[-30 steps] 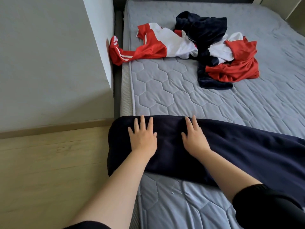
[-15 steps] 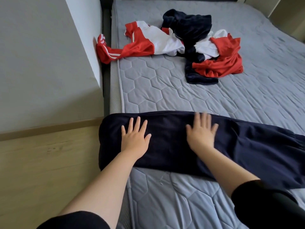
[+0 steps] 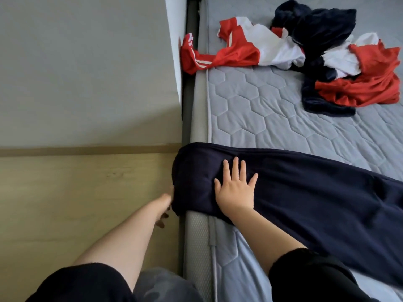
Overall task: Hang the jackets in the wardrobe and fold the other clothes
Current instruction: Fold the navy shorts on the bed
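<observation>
Pressing the navy garment (image 3: pixel 305 192), the right hand (image 3: pixel 235 190) has fingers (image 3: pixel 236 168) spread flat; left hand (image 3: pixel 166 204) apparently grips its end

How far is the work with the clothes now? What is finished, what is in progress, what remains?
Done: no folded stack or hung jacket is in view. In hand: the navy garment lies stretched across the mattress, the right hand flat on it, the left hand at its overhanging end. Left: the red, white and navy pile lies crumpled, unsorted.

Soft, even daylight; shadows faint. Slight wide-angle bend twd edges. Left hand (image 3: pixel 164 209) blurred, dim vs rest.
</observation>
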`<state>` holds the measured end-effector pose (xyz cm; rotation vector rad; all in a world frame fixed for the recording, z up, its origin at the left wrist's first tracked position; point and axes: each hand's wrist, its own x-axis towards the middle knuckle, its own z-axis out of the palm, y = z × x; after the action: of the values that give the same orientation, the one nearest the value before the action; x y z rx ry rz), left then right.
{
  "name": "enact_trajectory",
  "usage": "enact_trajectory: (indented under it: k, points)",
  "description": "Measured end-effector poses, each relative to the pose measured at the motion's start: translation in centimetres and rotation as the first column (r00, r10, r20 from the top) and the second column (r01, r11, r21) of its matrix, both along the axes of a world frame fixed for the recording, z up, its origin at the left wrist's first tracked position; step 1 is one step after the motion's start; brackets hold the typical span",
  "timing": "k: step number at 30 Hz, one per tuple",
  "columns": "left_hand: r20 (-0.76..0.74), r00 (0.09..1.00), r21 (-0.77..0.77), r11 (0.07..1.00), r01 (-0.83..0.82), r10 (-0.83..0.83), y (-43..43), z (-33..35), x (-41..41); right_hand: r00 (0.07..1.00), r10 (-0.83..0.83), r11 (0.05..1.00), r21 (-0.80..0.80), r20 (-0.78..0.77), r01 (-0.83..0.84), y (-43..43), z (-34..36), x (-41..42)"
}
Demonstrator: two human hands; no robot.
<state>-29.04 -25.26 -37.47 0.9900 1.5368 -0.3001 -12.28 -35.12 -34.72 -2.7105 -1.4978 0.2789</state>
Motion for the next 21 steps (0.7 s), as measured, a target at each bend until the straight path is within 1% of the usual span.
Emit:
enact_trajectory:
  k: [1,2,3,4,5,6,7,8,9,10,11,13,14,15,16,18,19,21]
  points:
    - [-0.028,1.0,-0.141,0.99,-0.004,0.0,0.0,-0.3,-0.9,1.0,-0.002,1.0,0.003,0.02,0.002,0.1,-0.2,0.0]
    - [-0.001,0.999,-0.263,0.964,-0.036,0.037,-0.1,-0.5,-1.3,1.0,-0.003,1.0,0.005,0.031,0.003,0.2,-0.4,0.0]
    - [0.053,0.992,-0.349,0.933,-0.09,0.116,-0.2,-0.6,-1.4,0.999,-0.004,1.0,0.002,0.038,0.003,0.3,-0.5,0.0]
    - [0.104,0.97,-0.392,0.905,-0.164,0.221,-0.3,-0.3,-1.1,0.999,-0.004,1.0,-0.003,0.045,0.004,0.5,-0.6,0.0]
    - [0.146,0.926,-0.397,0.878,-0.268,0.349,-0.3,0.0,-0.6,0.999,-0.004,1.0,-0.008,0.053,0.005,0.5,-0.6,0.0]
    - [0.18,0.853,-0.381,0.834,-0.399,0.49,-0.2,0.1,0.0,0.998,-0.003,1.0,-0.013,0.058,0.004,0.6,-0.6,-0.1]
    - [0.218,0.746,-0.382,0.758,-0.528,0.629,0.0,0.5,0.5,0.998,-0.001,1.0,-0.015,0.062,0.002,0.5,-0.6,-0.2]
    - [0.26,0.619,-0.403,0.666,-0.628,0.741,0.2,1.0,0.8,0.998,0.0,1.0,-0.014,0.065,0.001,0.5,-0.7,-0.2]
    - [0.301,0.489,-0.417,0.574,-0.705,0.819,0.5,1.4,0.7,0.998,-0.001,1.0,-0.012,0.066,0.002,0.5,-0.7,-0.2]
    - [0.34,0.375,-0.397,0.493,-0.774,0.862,1.0,1.6,0.3,0.998,-0.003,1.0,-0.011,0.066,0.004,0.5,-0.7,-0.2]
    - [0.385,0.286,-0.35,0.425,-0.835,0.878,1.4,1.9,-0.4,0.998,-0.005,1.0,-0.013,0.068,0.006,0.5,-0.7,-0.2]
    - [0.49,0.14,-0.309,0.322,-0.895,0.86,2.2,2.2,-2.1,0.997,-0.006,1.0,-0.017,0.074,0.008,0.5,-0.7,-0.2]
    - [0.517,0.069,-0.337,0.276,-0.9,0.854,2.6,2.0,-2.8,0.997,-0.007,1.0,-0.016,0.074,0.008,0.5,-0.6,-0.2]
    - [0.527,0.03,-0.364,0.257,-0.895,0.85,2.8,2.0,-3.4,0.997,-0.006,1.0,-0.017,0.073,0.008,0.6,-0.6,-0.2]
    - [0.525,0.034,-0.369,0.263,-0.891,0.851,2.9,1.7,-3.7,0.997,-0.006,1.0,-0.02,0.074,0.007,0.6,-0.5,-0.2]
    - [0.515,0.087,-0.362,0.309,-0.879,0.853,2.6,1.4,-4.5,0.997,-0.006,1.0,-0.027,0.072,0.008,0.6,-0.5,-0.2]
    - [0.51,0.095,-0.371,0.318,-0.872,0.855,2.4,1.2,-4.8,0.998,-0.008,0.999,-0.032,0.068,0.01,0.6,-0.4,-0.1]
    - [0.506,0.097,-0.355,0.31,-0.882,0.857,2.5,1.0,-5.8,0.998,-0.01,0.999,-0.039,0.058,0.012,0.6,-0.4,-0.1]
